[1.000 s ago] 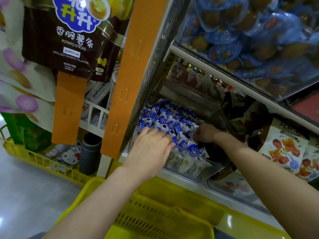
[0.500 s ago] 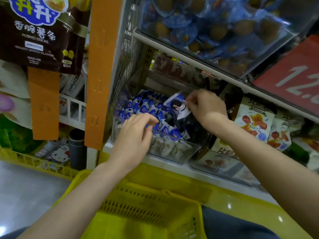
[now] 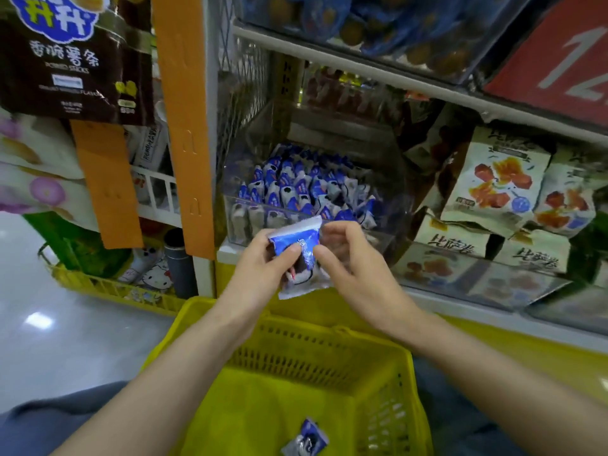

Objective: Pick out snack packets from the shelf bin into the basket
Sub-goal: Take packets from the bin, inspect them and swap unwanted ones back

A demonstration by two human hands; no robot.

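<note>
We see the left hand [image 3: 260, 271] at the centre of the frame gripping a blue and white snack packet [image 3: 297, 240]. Its thumb lies across the packet's front and its fingers curl behind. The right hand [image 3: 352, 261] is just beside it, fingers curled, with forefinger and thumb at the packet's right edge. We cannot tell whether they pinch the wrapper or only touch it, because that edge is smeared.

The packet is held above the far rim of the yellow basket [image 3: 332, 332], which fills the lower centre, and in front of the clear shelf bin [image 3: 391, 192] higher in the frame. A second packet [image 3: 307, 437] lies on the basket floor at the bottom edge.

The bin holds a heap of like packets [image 3: 289, 185], too blurred for us to count. The held packet's print is unreadable, and the left thumb hides part of its lower left. Both forearms run off the lower edge of the frame.
</note>
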